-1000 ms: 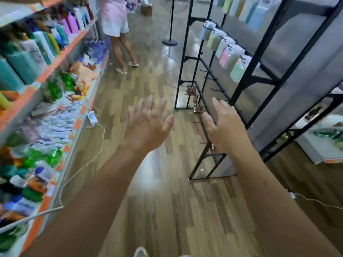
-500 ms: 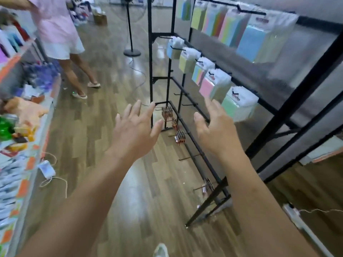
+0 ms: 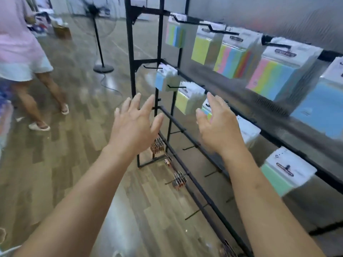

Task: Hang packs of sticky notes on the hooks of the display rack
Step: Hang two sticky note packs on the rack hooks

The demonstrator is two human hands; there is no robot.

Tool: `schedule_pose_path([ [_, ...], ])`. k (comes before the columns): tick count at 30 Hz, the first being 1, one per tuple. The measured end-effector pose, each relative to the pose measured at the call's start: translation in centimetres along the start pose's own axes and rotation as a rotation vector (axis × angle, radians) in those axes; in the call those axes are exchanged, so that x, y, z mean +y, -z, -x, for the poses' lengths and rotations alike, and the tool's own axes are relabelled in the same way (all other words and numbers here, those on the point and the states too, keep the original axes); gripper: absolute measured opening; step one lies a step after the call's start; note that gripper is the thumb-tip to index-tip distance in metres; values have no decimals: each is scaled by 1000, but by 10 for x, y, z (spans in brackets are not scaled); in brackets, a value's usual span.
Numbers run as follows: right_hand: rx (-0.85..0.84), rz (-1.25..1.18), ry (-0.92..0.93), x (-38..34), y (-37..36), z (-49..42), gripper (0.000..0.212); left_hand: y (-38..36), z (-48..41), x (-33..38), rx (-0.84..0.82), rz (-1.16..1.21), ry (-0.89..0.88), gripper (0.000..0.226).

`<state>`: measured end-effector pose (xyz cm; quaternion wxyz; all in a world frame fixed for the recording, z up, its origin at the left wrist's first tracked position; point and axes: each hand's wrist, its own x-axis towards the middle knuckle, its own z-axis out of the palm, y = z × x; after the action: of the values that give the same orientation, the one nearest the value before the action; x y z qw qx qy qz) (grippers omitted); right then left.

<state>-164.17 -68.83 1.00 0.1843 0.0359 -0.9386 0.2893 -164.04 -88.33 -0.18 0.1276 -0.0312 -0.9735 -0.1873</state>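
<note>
A black display rack [image 3: 130, 52] runs from the centre back to the right. Several packs of sticky notes hang on its hooks: a striped pack [image 3: 174, 37] on the top row, a yellow pack [image 3: 187, 101] on the middle row, a green pack [image 3: 284, 175] lower right. My left hand [image 3: 133, 127] is raised with fingers spread and holds nothing, in front of the rack's lower rails. My right hand [image 3: 219, 127] is raised beside it, fingers straight, just in front of a middle-row pack, holding nothing. Bare hooks [image 3: 191, 147] stick out of the lower rails.
A person in a pink top [image 3: 20, 52] walks on the wooden floor at left. A pedestal fan [image 3: 100, 43] stands behind, its cable trailing on the floor. Small copper-coloured items [image 3: 157, 145] hang on low hooks of the rack.
The view has swung up and right, away from the left shelves toward the rack. Both hands stayed raised and empty, now nearer the middle-row packs. The person at left has walked closer.
</note>
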Motion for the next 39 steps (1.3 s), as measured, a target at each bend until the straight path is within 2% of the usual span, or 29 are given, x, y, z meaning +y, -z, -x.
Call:
schedule_pose_path([
  [6, 172, -8, -71, -30, -45, -102, 56, 1, -129, -45, -30, 41, -158, 60],
  [11, 332, 5, -127, -28, -73, -165, 52, -14, -221, -61, -52, 109, -260, 60],
  [15, 559, 52, -136, -16, -97, -213, 46, -32, -288, -61, -92, 219, -286, 59],
  [18, 791, 75, -128, -8, -115, -250, 43, -46, -337, -56, -87, 344, -303, 59],
  [22, 1004, 59, -198, -3, -127, -285, 57, -59, -395, -45, -91, 516, -292, 60],
  [26, 1079, -40, -283, 4, -128, -310, 72, -63, -444, -35, -104, 738, -232, 61],
  [30, 1127, -99, -344, 6, -130, -319, 64, -71, -483, -36, -196, 966, -98, 82],
  [31, 1141, -106, -350, 5, -131, -321, 60, -71, -490, -37, -220, 1033, -59, 81],
  [35, 1215, -133, -385, -4, -135, -326, 47, -71, -508, -43, -259, 1191, -3, 58],
  [39, 1259, -202, -446, -12, -138, -326, 36, -66, -518, -43, -381, 1263, -21, 42],
])
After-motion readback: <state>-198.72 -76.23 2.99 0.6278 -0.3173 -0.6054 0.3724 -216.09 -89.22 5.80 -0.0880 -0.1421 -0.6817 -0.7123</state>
